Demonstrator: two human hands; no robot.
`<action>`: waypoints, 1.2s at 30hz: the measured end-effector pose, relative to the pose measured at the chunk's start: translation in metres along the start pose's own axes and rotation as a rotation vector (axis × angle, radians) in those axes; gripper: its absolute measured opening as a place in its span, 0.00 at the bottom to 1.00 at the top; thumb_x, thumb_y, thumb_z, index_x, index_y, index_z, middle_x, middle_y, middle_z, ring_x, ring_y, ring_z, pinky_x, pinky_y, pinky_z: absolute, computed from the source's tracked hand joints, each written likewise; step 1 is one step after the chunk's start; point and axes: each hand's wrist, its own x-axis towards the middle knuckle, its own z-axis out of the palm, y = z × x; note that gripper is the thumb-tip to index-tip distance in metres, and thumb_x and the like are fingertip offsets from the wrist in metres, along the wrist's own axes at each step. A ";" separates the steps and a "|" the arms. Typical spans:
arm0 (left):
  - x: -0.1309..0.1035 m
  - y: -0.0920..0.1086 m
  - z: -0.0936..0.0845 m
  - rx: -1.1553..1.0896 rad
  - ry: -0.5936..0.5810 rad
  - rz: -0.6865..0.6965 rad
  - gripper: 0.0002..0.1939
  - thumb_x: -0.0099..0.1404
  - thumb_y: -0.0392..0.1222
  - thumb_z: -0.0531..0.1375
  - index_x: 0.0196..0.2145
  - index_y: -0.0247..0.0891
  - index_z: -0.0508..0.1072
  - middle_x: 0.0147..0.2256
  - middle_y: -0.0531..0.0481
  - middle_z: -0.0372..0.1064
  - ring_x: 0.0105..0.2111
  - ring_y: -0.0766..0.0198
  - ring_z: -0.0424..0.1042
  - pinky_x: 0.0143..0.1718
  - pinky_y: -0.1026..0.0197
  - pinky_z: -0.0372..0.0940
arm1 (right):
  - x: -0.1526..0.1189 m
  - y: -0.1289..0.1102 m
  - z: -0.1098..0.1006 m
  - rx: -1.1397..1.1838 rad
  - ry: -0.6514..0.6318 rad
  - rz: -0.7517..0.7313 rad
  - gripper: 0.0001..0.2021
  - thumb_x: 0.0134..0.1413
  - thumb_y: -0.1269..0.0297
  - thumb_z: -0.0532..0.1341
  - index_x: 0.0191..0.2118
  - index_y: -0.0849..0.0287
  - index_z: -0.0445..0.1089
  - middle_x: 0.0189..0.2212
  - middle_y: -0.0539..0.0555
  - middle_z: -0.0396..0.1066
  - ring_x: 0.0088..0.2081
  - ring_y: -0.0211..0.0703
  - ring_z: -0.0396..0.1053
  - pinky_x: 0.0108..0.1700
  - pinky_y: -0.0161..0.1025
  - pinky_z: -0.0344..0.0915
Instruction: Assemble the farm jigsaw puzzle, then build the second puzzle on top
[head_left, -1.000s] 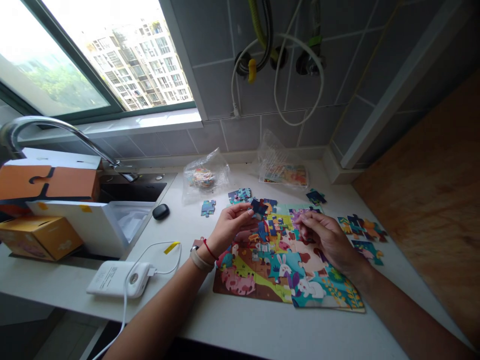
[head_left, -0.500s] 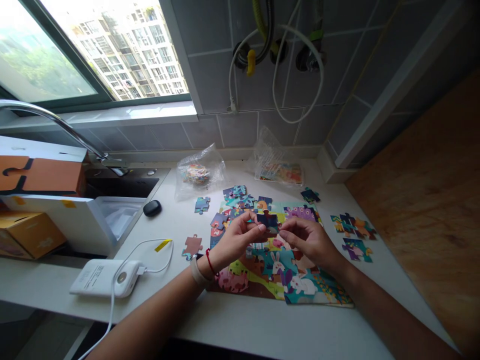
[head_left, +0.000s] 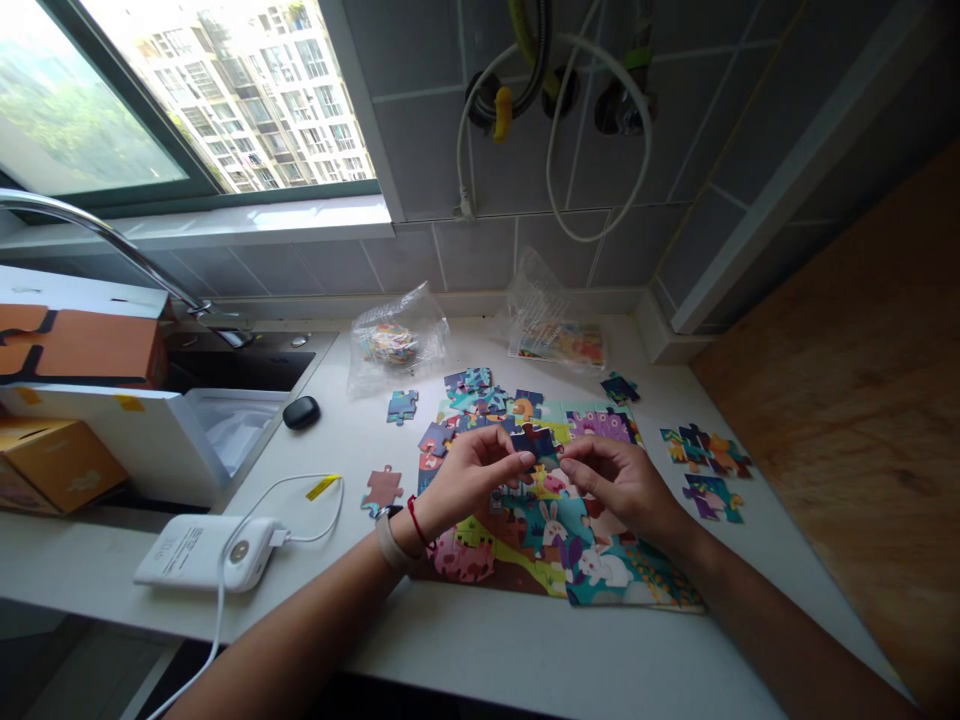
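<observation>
Head view puts both hands before me over the white surface [head_left: 510, 655]: the left hand [head_left: 474, 472] has its fingers pinched on the left side of a dark puzzle piece [head_left: 534, 443], while the right hand [head_left: 626, 490] sits just beside the other edge, thumb and forefinger nearly together; whether those fingers touch the piece I cannot tell from my remote seat. I expect the piece to be light and fairly stiff, like thick card, with a smooth printed face that might slip a little and knobs that could crease. I would take hold by the flat edges and keep pressure off the knobs. It looks deep navy, with a rounded knob on its far edge; finer print is lost in shade. It is held above the partly assembled puzzle [head_left: 525, 560], where I make out white rabbits [head_left: 602, 566]. A brown piece [head_left: 384, 490] lies left of the puzzle, a blue piece [head_left: 403, 406] farther off, and beyond, near the tiled wall [head_left: 480, 260], rest a clear bag [head_left: 427, 318] of small pieces [head_left: 394, 344] and a second clear bag [head_left: 534, 295].
</observation>
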 end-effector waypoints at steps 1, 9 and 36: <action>0.000 -0.001 -0.001 0.021 0.000 0.007 0.25 0.57 0.57 0.75 0.27 0.36 0.68 0.23 0.54 0.70 0.24 0.70 0.70 0.28 0.69 0.64 | 0.000 0.000 0.000 -0.002 0.002 0.005 0.19 0.54 0.45 0.71 0.35 0.59 0.77 0.25 0.50 0.71 0.22 0.36 0.65 0.19 0.33 0.65; -0.001 -0.002 -0.003 0.240 -0.026 0.043 0.26 0.66 0.63 0.66 0.26 0.35 0.70 0.23 0.53 0.70 0.22 0.70 0.64 0.26 0.67 0.57 | 0.001 0.007 -0.003 0.034 0.020 -0.058 0.22 0.58 0.47 0.70 0.50 0.58 0.77 0.27 0.49 0.72 0.25 0.38 0.70 0.27 0.35 0.72; 0.009 -0.004 -0.028 0.866 0.031 0.608 0.09 0.76 0.41 0.58 0.44 0.39 0.78 0.42 0.44 0.79 0.44 0.56 0.76 0.49 0.49 0.72 | 0.014 0.012 -0.023 -0.123 0.190 -0.046 0.21 0.46 0.44 0.76 0.32 0.59 0.77 0.28 0.54 0.77 0.25 0.40 0.73 0.25 0.34 0.70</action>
